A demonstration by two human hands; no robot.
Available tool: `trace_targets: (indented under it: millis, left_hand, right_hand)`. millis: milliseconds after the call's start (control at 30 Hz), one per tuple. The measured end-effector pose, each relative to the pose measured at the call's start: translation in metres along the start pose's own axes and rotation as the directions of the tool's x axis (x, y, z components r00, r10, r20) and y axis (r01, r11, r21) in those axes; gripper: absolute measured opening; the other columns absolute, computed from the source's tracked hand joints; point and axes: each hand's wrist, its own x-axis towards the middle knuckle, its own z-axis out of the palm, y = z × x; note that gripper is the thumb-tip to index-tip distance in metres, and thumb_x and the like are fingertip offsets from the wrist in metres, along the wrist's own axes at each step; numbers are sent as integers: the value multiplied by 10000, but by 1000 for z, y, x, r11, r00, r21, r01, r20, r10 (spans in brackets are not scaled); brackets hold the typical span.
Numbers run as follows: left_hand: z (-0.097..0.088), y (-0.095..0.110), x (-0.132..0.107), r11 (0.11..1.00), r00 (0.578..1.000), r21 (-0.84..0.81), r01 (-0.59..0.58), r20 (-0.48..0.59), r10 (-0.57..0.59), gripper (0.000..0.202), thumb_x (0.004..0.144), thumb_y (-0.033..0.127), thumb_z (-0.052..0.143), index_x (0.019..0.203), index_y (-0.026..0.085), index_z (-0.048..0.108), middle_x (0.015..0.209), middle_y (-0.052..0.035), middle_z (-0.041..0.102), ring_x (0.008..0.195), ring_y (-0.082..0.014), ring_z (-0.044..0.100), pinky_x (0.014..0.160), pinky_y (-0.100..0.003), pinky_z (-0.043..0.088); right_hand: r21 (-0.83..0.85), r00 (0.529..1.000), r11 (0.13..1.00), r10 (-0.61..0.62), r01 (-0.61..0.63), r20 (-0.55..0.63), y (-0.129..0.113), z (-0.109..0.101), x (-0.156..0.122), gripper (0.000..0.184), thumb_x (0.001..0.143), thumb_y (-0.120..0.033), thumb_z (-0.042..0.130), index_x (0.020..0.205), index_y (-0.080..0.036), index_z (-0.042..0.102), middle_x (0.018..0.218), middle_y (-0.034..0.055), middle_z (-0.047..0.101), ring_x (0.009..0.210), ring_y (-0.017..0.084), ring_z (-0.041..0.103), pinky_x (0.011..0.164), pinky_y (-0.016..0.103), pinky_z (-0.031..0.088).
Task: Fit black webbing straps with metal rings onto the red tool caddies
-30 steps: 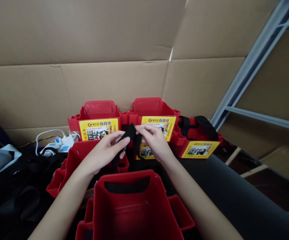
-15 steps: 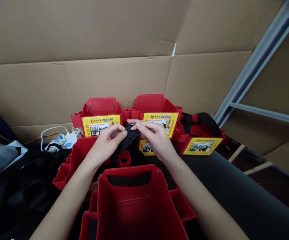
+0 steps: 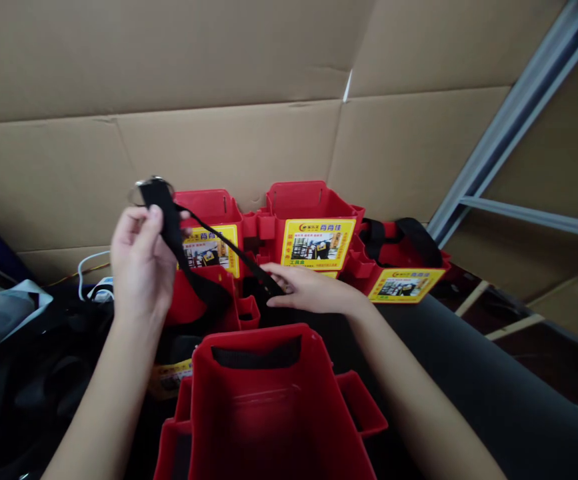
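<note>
My left hand [image 3: 141, 250] is raised at the left, its thumb pressing a black webbing strap [image 3: 171, 227] against the fingers. Shiny metal, perhaps a buckle, shows at the strap's top end. From there a stretch of strap runs down to the right into my right hand [image 3: 303, 288], whose fingers are closed around its dark end. Another length hangs in a loop below my left hand. Nearest me stands a red plastic tool box [image 3: 263, 413] with side pockets; a black band [image 3: 256, 353] passes through slots in its back wall.
Behind are more red boxes with yellow labels, one at back left [image 3: 201, 200], one at back centre [image 3: 296, 197] and one with black straps at right [image 3: 403, 263]. Black straps [image 3: 53, 387] lie in a heap at left. A cardboard wall [image 3: 229, 147] closes off the back.
My hands have moved apart: the left went up and left with the strap's metal end, the right lowered slightly. The strap now stretches between them.
</note>
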Motion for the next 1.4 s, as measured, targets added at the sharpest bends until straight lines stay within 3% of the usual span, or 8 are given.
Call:
trace_targets:
  millis: [167, 400, 600, 700, 900, 1067, 1233, 1400]
  left_hand:
    - [-22, 13, 12, 982, 974, -20, -190, -133, 186, 155, 808, 166, 537, 702, 188, 426, 789, 76, 564, 840, -72, 573, 718, -217, 462]
    - [-38, 27, 17, 974, 943, 31, -226, -246, 226, 133, 832, 168, 489, 716, 194, 429, 775, 97, 571, 829, -66, 556, 708, -221, 429]
    - [-27, 17, 15, 991, 997, 115, 72, -15, -70, 129, 757, 179, 544, 656, 169, 464, 662, 47, 541, 641, -88, 520, 624, -227, 430]
    - [-23, 12, 10, 861, 933, 465, 206, 172, -316, 116, 733, 245, 596, 706, 170, 512, 664, 30, 532, 594, -86, 491, 544, -191, 400]
    - [-4, 15, -9, 685, 973, 712, -154, 231, -21, 117, 759, 270, 560, 806, 198, 480, 678, 26, 515, 485, -72, 444, 417, -174, 308]
    - [49, -9, -16, 684, 847, 695, -222, 485, -219, 261, 694, 306, 628, 886, 190, 495, 704, 8, 562, 568, -109, 504, 494, -196, 359]
    - [73, -45, -4, 493, 598, 749, -444, 657, -460, 206, 596, 273, 681, 737, 136, 623, 652, -37, 603, 617, -182, 561, 535, -254, 369]
    - [64, -52, 0, 363, 589, 741, -566, 671, -451, 76, 664, 213, 611, 676, 147, 647, 593, -47, 589, 553, -181, 543, 524, -261, 336]
  right_hand:
    - [-152, 997, 986, 72, -66, 35, 16, -1, 5, 280, 679, -106, 565, 940, -192, 623, 938, 43, 645, 876, 196, 586, 760, 275, 436]
    - [175, 979, 964, 194, -202, 59, 19, -21, -4, 219, 796, -353, 495, 702, -174, 577, 546, -15, 512, 486, 119, 509, 433, 226, 422]
    - [281, 966, 955, 158, -97, -203, 17, -25, -4, 252, 723, -335, 610, 950, -232, 644, 815, 15, 641, 679, 173, 589, 655, 330, 507]
    - [193, 979, 981, 59, -21, -194, 14, -27, -5, 250, 718, -293, 616, 961, -250, 655, 982, 12, 648, 959, 226, 573, 878, 374, 436]
    - [-34, 948, 977, 196, -211, -249, 15, -21, -4, 259, 663, -253, 661, 915, -195, 654, 969, 57, 662, 909, 251, 597, 827, 380, 442]
    - [-96, 938, 977, 153, -192, -310, 13, -14, -2, 156, 686, -244, 610, 821, -186, 664, 855, 48, 677, 828, 228, 604, 717, 320, 451]
    - [-91, 956, 993, 51, -81, -290, 4, -15, -6, 100, 687, -173, 555, 659, -183, 651, 706, 23, 661, 691, 186, 581, 607, 269, 411]
    - [-180, 956, 980, 24, -80, -291, -3, -16, -12, 178, 731, -217, 545, 581, -192, 638, 538, 1, 576, 551, 141, 505, 540, 254, 345]
